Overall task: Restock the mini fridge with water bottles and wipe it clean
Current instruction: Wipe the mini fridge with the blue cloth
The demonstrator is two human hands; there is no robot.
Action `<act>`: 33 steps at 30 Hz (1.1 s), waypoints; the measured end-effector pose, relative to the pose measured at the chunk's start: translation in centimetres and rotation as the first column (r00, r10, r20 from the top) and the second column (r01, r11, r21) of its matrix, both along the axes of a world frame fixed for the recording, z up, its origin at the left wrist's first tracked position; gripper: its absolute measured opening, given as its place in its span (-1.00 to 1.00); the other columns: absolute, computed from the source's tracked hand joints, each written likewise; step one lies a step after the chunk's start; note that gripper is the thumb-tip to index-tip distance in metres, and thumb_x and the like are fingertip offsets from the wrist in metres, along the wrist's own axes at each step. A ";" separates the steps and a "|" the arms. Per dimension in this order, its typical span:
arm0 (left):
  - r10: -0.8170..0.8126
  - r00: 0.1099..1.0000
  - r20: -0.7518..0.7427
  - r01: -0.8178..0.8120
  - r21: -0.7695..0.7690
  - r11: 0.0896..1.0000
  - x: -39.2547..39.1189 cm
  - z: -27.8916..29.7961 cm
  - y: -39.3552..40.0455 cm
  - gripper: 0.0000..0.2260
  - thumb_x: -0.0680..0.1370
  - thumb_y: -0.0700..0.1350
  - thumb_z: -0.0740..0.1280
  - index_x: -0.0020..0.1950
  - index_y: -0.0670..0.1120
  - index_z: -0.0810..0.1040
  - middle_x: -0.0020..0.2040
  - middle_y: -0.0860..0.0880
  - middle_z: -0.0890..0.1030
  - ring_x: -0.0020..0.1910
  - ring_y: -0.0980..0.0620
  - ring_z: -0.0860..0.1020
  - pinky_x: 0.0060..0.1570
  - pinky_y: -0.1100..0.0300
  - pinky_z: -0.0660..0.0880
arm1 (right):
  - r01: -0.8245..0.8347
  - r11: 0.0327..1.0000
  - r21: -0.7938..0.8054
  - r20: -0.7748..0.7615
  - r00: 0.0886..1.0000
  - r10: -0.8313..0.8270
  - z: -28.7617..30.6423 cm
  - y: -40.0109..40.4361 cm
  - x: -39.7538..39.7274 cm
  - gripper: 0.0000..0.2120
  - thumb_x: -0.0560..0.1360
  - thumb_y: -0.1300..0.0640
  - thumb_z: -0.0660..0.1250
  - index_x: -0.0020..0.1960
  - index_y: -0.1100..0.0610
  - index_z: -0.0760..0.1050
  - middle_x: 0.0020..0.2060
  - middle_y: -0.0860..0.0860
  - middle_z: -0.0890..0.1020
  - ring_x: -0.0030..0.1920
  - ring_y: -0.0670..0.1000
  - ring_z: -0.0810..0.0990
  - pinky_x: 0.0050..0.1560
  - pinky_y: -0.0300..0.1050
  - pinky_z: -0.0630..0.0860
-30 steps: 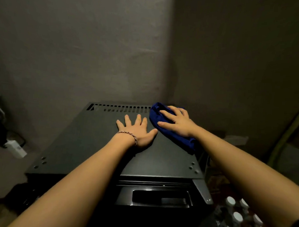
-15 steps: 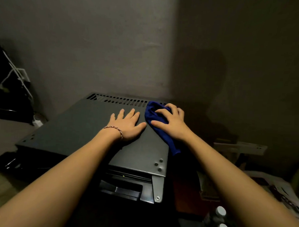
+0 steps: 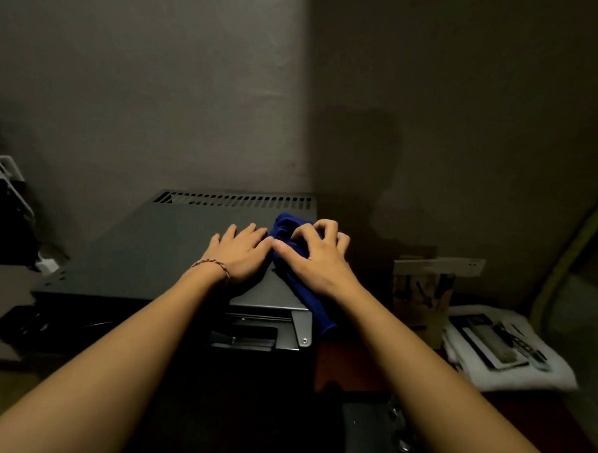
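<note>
Now right hand [image 3: 318,258] bunches blue cloth [image 3: 292,233]; left hand [image 3: 242,253] flat on fridge top [image 3: 145,250].

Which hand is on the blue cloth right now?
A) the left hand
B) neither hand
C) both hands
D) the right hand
D: the right hand curls its fingers into the blue cloth at the right edge of the mini fridge top, while the left hand lies flat on the bare metal beside it.

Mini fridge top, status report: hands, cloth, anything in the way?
Left hand flat on the dark metal mini fridge top. Right hand curled, grip bunching the blue cloth at the right edge. Nothing blocking.
</note>
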State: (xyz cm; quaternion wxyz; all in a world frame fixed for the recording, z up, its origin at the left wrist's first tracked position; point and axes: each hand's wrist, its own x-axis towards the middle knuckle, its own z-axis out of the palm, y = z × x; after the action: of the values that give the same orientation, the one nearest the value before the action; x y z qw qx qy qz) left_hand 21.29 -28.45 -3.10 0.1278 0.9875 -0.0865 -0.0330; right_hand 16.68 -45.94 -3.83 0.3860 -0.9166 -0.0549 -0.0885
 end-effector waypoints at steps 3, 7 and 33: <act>-0.004 0.999 0.036 0.006 -0.055 0.998 0.2 0.3 0.1 -0.55 0.68 0.16 -0.06 0.54 0.09 0.24 0.60 0.05 0.15 0.58 -0.13 0.04 0.48 -0.15 -0.03 | -0.003 0.998 0.061 0.016 1.000 0.002 -0.6 0.1 -0.1 -0.54 0.44 -0.38 0.31 0.20 -0.16 0.40 0.30 -0.10 0.16 0.45 0.04 0.00 0.48 0.25 0.14; 0.038 0.996 0.085 -0.030 -0.097 0.995 0.6 0.2 -0.2 -0.58 0.68 0.13 -0.07 0.40 0.05 0.41 0.49 0.04 0.34 0.53 -0.13 0.18 0.44 -0.15 0.11 | -0.111 0.992 -0.054 -0.107 0.989 0.104 -0.3 -0.5 1.6 -0.31 0.48 -0.35 0.28 0.52 -0.39 0.03 0.57 -0.16 -0.21 0.55 0.16 -0.30 0.51 0.31 -0.13; 0.286 0.958 -0.001 -0.283 0.142 0.949 -0.4 0.2 -4.0 -0.49 0.67 0.20 -0.11 0.61 0.08 0.03 0.63 0.06 -0.03 0.59 -0.13 -0.07 0.49 -0.21 -0.07 | -0.205 0.847 0.491 0.150 0.977 0.150 -5.9 -0.7 -2.3 -0.25 0.36 -0.47 0.15 0.49 -0.24 0.24 0.52 -0.30 -0.19 0.53 -0.03 -0.25 0.51 0.11 -0.02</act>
State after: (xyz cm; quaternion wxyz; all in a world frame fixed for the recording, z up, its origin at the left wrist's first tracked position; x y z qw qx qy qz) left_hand 20.86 -32.45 -2.93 0.0622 0.9958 0.0604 -0.0307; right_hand 14.43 -46.65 -9.76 0.6148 -0.7690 -0.1347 -0.1119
